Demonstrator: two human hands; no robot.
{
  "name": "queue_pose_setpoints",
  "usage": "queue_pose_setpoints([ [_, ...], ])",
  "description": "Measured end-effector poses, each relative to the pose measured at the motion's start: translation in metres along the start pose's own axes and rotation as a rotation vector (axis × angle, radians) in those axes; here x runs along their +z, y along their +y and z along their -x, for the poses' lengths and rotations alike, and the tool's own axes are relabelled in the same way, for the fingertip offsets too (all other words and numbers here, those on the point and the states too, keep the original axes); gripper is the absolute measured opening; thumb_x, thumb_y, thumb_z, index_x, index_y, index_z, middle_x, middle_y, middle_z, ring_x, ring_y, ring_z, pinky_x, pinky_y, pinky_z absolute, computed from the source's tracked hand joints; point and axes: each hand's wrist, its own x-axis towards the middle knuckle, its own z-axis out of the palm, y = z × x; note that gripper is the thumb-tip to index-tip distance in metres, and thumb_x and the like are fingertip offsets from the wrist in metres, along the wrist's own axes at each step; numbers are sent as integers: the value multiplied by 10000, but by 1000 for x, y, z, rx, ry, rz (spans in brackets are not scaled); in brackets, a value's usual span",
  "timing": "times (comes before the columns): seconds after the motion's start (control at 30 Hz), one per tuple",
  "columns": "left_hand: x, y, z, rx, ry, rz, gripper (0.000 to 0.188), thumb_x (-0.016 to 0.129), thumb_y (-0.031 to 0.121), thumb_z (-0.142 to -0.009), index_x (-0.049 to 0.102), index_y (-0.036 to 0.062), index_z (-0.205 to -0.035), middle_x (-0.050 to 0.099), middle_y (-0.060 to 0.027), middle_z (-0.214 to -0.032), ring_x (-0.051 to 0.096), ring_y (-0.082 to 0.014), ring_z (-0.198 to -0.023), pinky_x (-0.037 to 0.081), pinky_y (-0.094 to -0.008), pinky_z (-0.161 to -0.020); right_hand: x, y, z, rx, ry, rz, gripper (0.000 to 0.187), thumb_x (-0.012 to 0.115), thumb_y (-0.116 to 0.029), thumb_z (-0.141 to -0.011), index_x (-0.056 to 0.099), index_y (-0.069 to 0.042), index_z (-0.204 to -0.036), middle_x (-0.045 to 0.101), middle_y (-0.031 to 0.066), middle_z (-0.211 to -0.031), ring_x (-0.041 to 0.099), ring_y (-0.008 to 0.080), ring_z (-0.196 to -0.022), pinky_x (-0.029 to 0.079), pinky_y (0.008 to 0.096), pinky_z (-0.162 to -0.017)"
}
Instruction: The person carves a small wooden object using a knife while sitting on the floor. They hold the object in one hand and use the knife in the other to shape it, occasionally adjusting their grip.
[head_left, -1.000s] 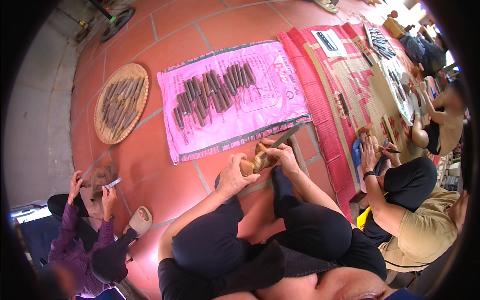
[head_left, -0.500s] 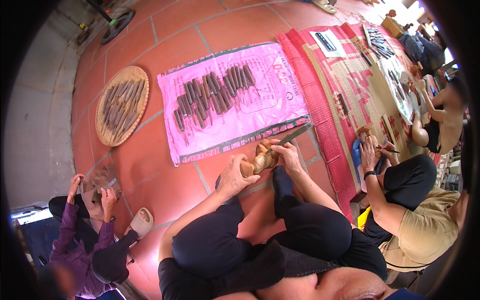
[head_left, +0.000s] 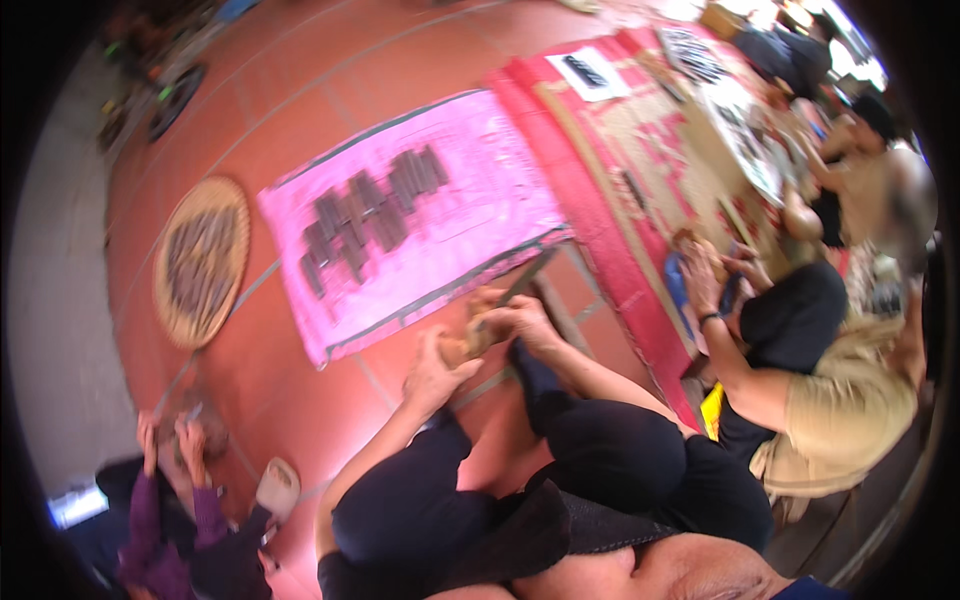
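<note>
Light-brown wood, a small knobbly piece (head_left: 477, 337), is sitting between the wearer's two bare hands, above red floor tiles (head_left: 290, 395) and just beyond the bent knees. The left hand (head_left: 436, 368) is gripping its blocky end. The right hand (head_left: 522, 322) is clasping a long, flat, dark tool (head_left: 528, 276) that is slanting up and to the right; blur is hiding exactly where it meets the wood. Farther out, a pink sheet (head_left: 500, 200) is bearing rows of dark sticklike pieces (head_left: 372, 208). To its left, a round woven tray (head_left: 230, 190) is holding more brown sticks (head_left: 202, 262). At right, a co-worker in a tan shirt (head_left: 845, 425) is sitting beside a red-and-tan mat (head_left: 640, 255).
</note>
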Motion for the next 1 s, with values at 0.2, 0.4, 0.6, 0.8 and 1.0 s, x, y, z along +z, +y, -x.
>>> queue_pose_setpoints([
  [0.2,13,-10,-2,-53,-21,170,682,813,359,-683,471,67,-1196,506,-154,-1131,573,-330,-1008,479,-440,-857,-19,8,-16,-54,131,-164,327,711,-85,-763,656,10,-1071,679,124,-986,653,200,-908,498,334,-862],
  [0.4,5,20,0,-96,-32,259,643,820,284,-689,471,60,-1180,482,-142,-1106,610,-266,-894,535,-382,-723,-11,12,-8,-73,-50,-156,358,664,-49,-813,648,20,-1164,677,98,-1078,623,171,-999,468,312,-920],
  [0.6,1,12,4,47,28,137,630,822,232,-702,459,58,-1187,476,-135,-1090,623,-216,-736,547,-344,-604,-7,10,-13,-78,67,-272,270,695,-58,-765,687,17,-1024,691,88,-976,647,165,-891,493,280,-842],
  [0.8,1,24,7,-131,-63,242,630,807,252,-688,466,50,-1179,491,-124,-1067,560,-243,-951,488,-374,-805,-13,19,-13,-43,35,-199,266,680,-31,-785,659,57,-1035,676,119,-1042,645,179,-954,496,318,-891],
  [1.0,-1,21,6,-67,-24,192,635,812,258,-684,470,54,-1179,496,-124,-1065,570,-244,-939,495,-372,-790,-2,5,-9,-27,41,-193,290,698,-96,-764,684,15,-1032,698,67,-964,647,145,-884,495,266,-825],
])
